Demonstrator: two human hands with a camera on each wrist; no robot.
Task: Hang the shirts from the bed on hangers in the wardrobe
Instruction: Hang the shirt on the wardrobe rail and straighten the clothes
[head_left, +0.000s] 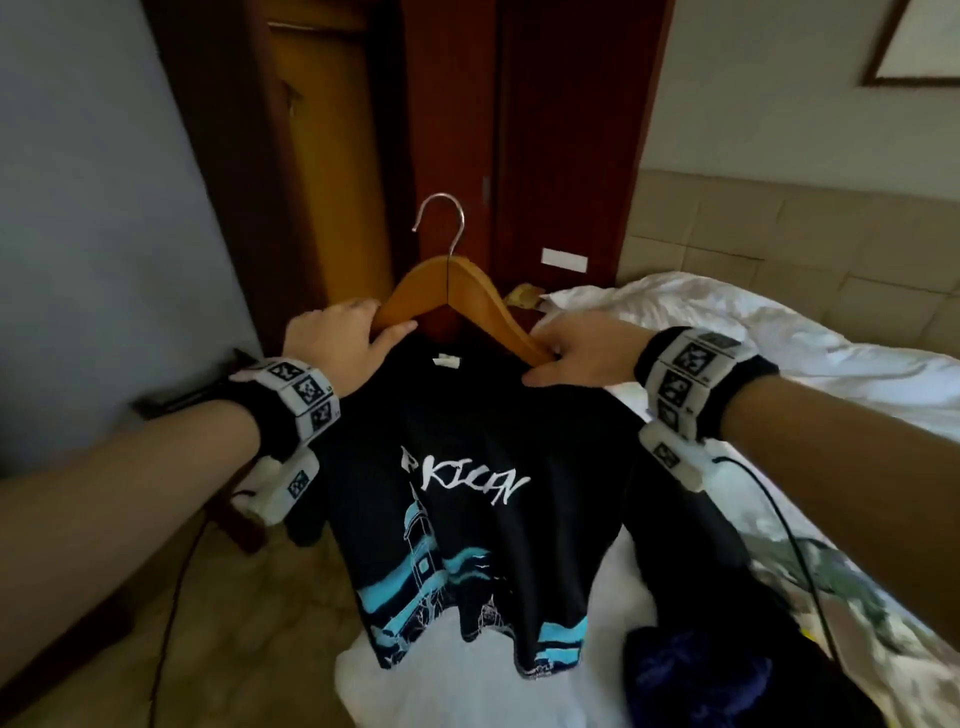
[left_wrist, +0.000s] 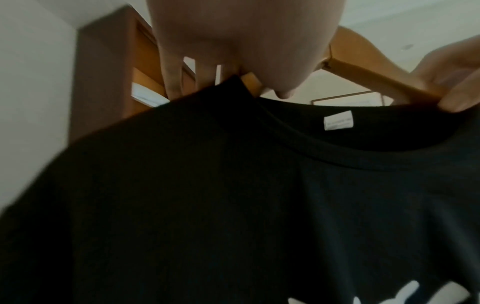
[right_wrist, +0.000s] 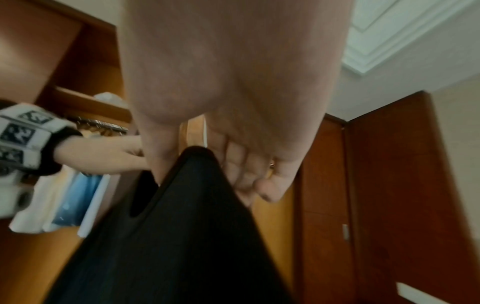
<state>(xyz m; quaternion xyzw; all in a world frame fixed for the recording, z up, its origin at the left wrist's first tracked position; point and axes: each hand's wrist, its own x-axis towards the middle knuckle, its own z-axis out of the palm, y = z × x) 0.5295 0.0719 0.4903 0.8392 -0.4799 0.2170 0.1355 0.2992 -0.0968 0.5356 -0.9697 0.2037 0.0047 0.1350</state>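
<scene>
A black T-shirt (head_left: 467, 467) with white lettering and a blue print hangs from a wooden hanger (head_left: 457, 283) with a metal hook, held up in front of the wardrobe (head_left: 332, 156). My left hand (head_left: 337, 338) grips the hanger's left arm together with the shirt's shoulder; its fingers (left_wrist: 174, 82) curl over the wood. My right hand (head_left: 576, 353) pinches the right arm of the hanger and the collar edge. The left wrist view shows the shirt (left_wrist: 233, 195), its white neck label and the hanger (left_wrist: 363, 61) above. The right wrist view shows the shirt (right_wrist: 182, 226) under my curled right hand (right_wrist: 233, 160).
The bed (head_left: 753, 338) with white bedding lies at the right, with dark clothes (head_left: 701, 675) piled near its front. Light shirts (right_wrist: 70, 201) hang on the wardrobe rail. A closed wardrobe door (head_left: 561, 130) stands ahead; a dark wooden piece of furniture (head_left: 171, 400) sits at the left.
</scene>
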